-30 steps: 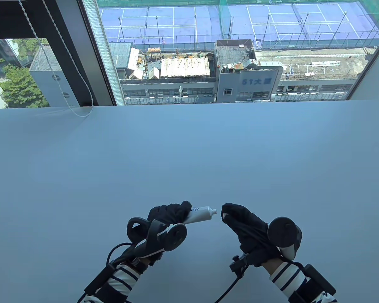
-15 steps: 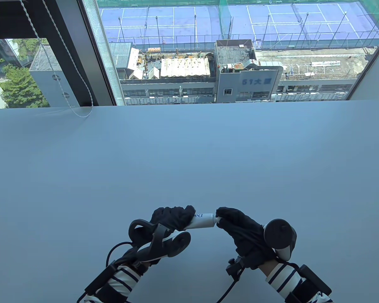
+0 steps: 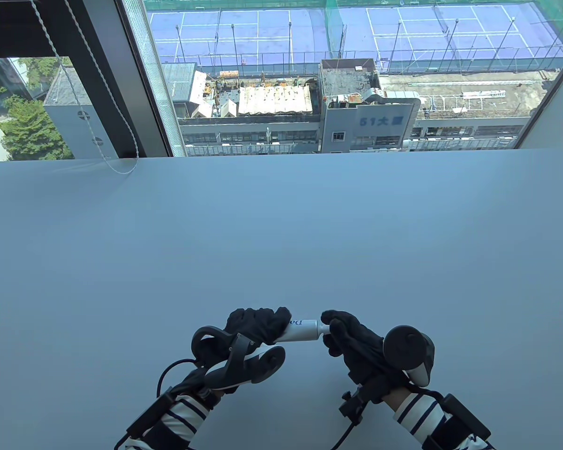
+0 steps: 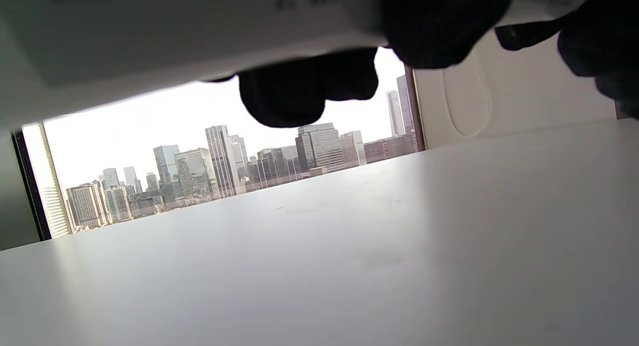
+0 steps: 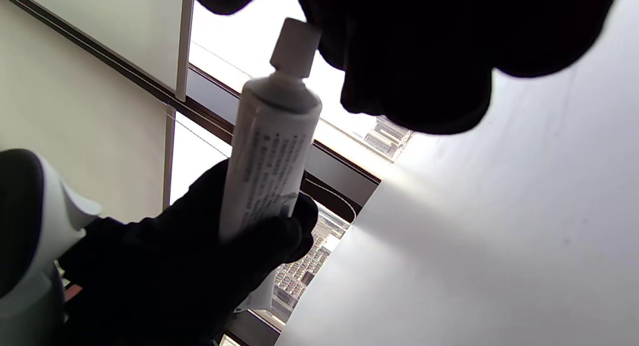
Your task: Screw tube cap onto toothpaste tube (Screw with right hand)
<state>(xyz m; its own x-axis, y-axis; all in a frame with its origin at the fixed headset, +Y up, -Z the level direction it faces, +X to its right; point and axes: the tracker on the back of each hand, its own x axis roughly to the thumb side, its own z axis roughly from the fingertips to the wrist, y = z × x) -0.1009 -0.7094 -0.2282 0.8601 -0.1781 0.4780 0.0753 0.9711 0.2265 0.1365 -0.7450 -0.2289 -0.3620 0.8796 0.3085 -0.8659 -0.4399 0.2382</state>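
Note:
A white toothpaste tube (image 3: 301, 329) is held level above the table near the front edge, nozzle end pointing right. My left hand (image 3: 255, 325) grips its body; the tube also shows in the left wrist view (image 4: 189, 36) and the right wrist view (image 5: 269, 151). My right hand (image 3: 337, 328) pinches the white cap (image 5: 295, 47), which sits on the tube's nozzle. In the table view the cap is mostly hidden by my right fingers (image 3: 330, 318).
The white table (image 3: 281, 234) stretches away to a large window (image 3: 338, 75) at the back. A blind cord (image 3: 108, 154) hangs onto the table's far left edge.
My right hand moved left with the cap and brought it onto the tube's nozzle. Since then the right hand has rotated at the cap. My left hand tilted the tube more level.

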